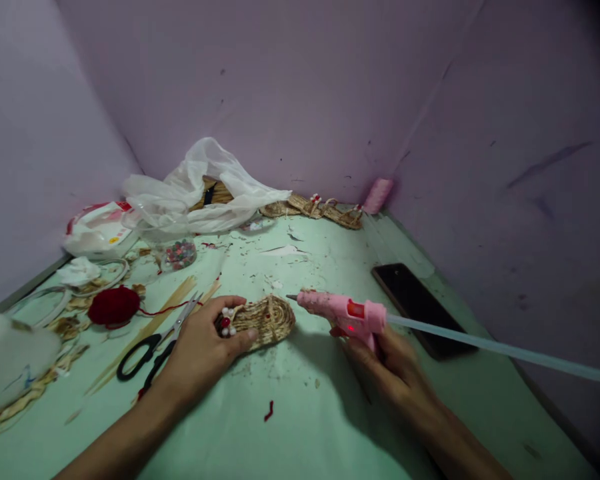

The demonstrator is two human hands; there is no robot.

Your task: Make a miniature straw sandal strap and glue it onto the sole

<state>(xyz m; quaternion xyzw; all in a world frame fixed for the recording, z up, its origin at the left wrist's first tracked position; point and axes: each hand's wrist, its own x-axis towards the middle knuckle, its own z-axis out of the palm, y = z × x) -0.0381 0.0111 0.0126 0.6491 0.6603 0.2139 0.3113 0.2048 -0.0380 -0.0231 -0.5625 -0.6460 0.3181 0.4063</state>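
Observation:
My left hand (207,347) grips a small woven straw slipper (270,323), its thumb on the near side and its fingers over the far side. White beads around a red one (227,322) sit on the slipper by my fingers. In my right hand (390,367) is a pink hot glue gun (337,307), with a red light glowing on its body. The gun's nozzle points left, just past the slipper's rounded right end. From its back, a long translucent glue stick (490,345) reaches to the right edge.
Black-handled scissors (153,350) and a dark red yarn ball (114,305) lie left. A phone (420,307) rests right. Behind are a bead container (179,255), a white plastic bag (215,180), more woven slippers (325,210) and a pink spool (378,195) against the wall.

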